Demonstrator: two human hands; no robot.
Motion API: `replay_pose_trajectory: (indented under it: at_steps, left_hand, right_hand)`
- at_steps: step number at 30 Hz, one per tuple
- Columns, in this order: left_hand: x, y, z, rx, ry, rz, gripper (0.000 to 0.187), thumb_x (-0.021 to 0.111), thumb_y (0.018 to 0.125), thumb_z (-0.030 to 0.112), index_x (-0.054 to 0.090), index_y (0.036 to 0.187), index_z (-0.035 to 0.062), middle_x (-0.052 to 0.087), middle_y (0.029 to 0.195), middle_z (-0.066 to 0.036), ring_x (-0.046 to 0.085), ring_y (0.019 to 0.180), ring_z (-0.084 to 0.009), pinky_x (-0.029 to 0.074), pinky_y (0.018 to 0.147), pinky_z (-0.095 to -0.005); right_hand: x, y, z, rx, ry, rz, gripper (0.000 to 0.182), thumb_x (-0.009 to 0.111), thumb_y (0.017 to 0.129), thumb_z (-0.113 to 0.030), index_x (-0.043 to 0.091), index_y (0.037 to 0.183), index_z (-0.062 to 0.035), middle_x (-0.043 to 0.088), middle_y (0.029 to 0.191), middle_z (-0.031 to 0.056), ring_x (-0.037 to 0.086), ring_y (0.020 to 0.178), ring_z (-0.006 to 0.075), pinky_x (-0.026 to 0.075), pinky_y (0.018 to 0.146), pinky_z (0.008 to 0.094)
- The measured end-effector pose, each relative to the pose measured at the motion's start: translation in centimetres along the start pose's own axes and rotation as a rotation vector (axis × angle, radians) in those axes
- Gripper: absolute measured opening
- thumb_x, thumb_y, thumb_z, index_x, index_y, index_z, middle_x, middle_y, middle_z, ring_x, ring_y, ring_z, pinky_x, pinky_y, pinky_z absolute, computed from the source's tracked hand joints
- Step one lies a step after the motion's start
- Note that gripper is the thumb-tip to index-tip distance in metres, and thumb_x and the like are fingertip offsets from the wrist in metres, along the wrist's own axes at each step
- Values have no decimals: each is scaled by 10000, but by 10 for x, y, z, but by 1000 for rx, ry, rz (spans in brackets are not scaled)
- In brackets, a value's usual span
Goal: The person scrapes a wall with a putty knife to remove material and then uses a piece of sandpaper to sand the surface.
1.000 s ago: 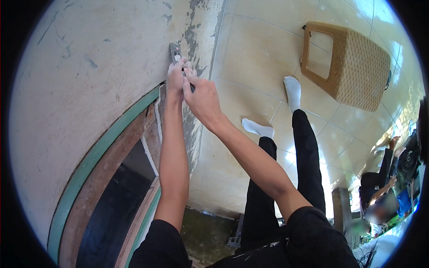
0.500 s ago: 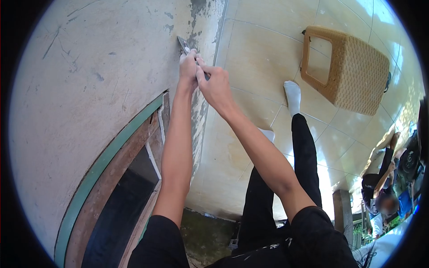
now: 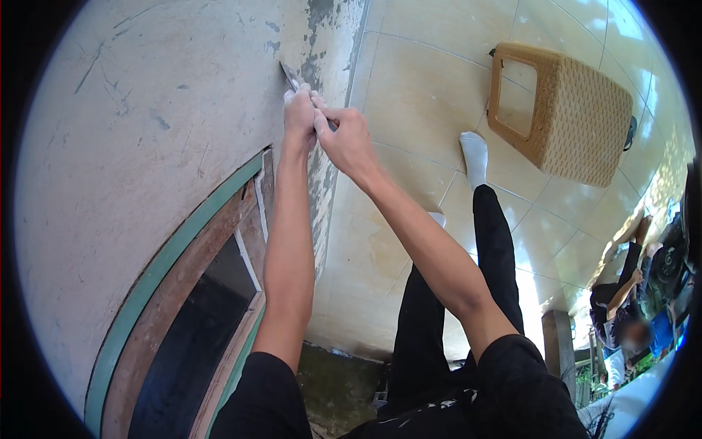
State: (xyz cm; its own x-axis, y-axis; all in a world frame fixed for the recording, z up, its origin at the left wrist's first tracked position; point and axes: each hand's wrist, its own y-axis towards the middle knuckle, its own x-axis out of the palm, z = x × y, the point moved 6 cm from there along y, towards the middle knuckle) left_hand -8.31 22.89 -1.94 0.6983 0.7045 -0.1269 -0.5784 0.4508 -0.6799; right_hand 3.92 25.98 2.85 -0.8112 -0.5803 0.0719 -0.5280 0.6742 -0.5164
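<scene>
Against the pale, scuffed wall (image 3: 219, 88) is a scraper (image 3: 289, 75), its narrow metal blade pointing up and left. My left hand (image 3: 297, 115) is closed around it just behind the blade, with whitish dust on the fingers. Lower on the same tool, my right hand (image 3: 345, 141) is closed too, its thumb and fingers pinched round the handle end, which is mostly hidden. Both hands are close together beside a strip of flaking grey and white paint (image 3: 329, 66) at the wall's edge.
Below my hands is a green-edged wooden window frame (image 3: 183, 241) with dark glass. A tan woven-pattern plastic stool (image 3: 585, 117) lies on its side on the tiled floor (image 3: 417, 95). My socked foot (image 3: 475, 157) is near it. Another person (image 3: 618, 307) is at far right.
My hands and the scraper have shifted slightly left along the wall, the blade tilting a little more to the left. Both hands keep hold of it.
</scene>
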Motion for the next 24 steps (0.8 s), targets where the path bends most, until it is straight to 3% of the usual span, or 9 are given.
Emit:
replay_pose_trajectory:
  at_steps: [3, 5, 8, 11, 16, 19, 22, 23, 24]
  left_hand:
    - [-18, -30, -2, -29, -144, 160, 121, 400, 887, 102, 395, 777, 53, 432, 613, 0, 408, 479, -80, 345, 403, -248]
    - [-22, -24, 0, -56, -145, 161, 127, 397, 888, 99, 396, 768, 55, 428, 603, -1, 411, 480, -82, 337, 402, -254]
    - [-1, 19, 17, -28, 56, -37, 118, 433, 822, 58, 437, 704, 71, 455, 603, -9, 427, 485, -104, 343, 423, -270]
    - [19, 33, 20, -61, 78, -9, 138, 433, 807, 60, 430, 669, 72, 459, 603, -10, 422, 483, -103, 332, 418, -279]
    - [-10, -18, 4, -54, -74, 88, 87, 402, 843, 79, 426, 805, 4, 463, 597, -47, 432, 450, -121, 351, 386, -279]
    - [-4, -2, 5, -69, -19, 179, 107, 403, 841, 80, 436, 836, -21, 471, 599, -64, 460, 466, -149, 366, 385, -281]
    - [26, 44, 5, -106, 148, 16, 134, 404, 824, 52, 472, 708, 47, 484, 604, -33, 452, 481, -129, 361, 424, -291]
    - [28, 61, -11, -144, 63, -38, 84, 403, 827, 64, 457, 846, 2, 506, 666, -69, 507, 547, -174, 423, 487, -324]
    - [35, 54, -12, -187, -27, -90, 198, 402, 831, 76, 443, 983, -44, 528, 728, -106, 561, 613, -219, 484, 551, -356]
  right_hand:
    - [-1, -13, -8, -85, 21, -5, 270, 529, 828, -141, 628, 970, 67, 575, 674, 280, 589, 639, 416, 466, 623, 407]
    - [7, -11, -4, -119, 34, -9, 270, 532, 827, -145, 634, 975, 57, 575, 675, 284, 592, 640, 419, 467, 622, 408]
    - [0, 30, -9, -58, 70, 31, 259, 537, 823, -150, 643, 926, 62, 573, 675, 292, 604, 650, 414, 472, 632, 413]
    - [-7, 34, -5, -27, 74, 40, 255, 541, 823, -160, 645, 888, 64, 572, 665, 289, 607, 646, 408, 472, 629, 415]
    - [-10, 1, -18, -35, -28, -49, 265, 538, 829, -175, 642, 864, 66, 575, 650, 280, 610, 639, 398, 471, 626, 414]
    - [-4, 14, -2, 15, 20, -71, 269, 535, 828, -181, 638, 864, 66, 579, 660, 280, 611, 654, 402, 473, 631, 409]
    - [-21, 51, 1, -2, 66, 34, 278, 542, 824, -193, 643, 898, 55, 589, 667, 269, 608, 657, 408, 478, 631, 409]
    - [-29, 54, 0, 45, -20, 42, 277, 543, 818, -189, 645, 930, 43, 600, 680, 260, 612, 672, 402, 482, 648, 408]
    - [-34, 50, -3, 97, -111, 47, 282, 544, 811, -185, 646, 962, 31, 610, 693, 250, 616, 686, 396, 485, 664, 407]
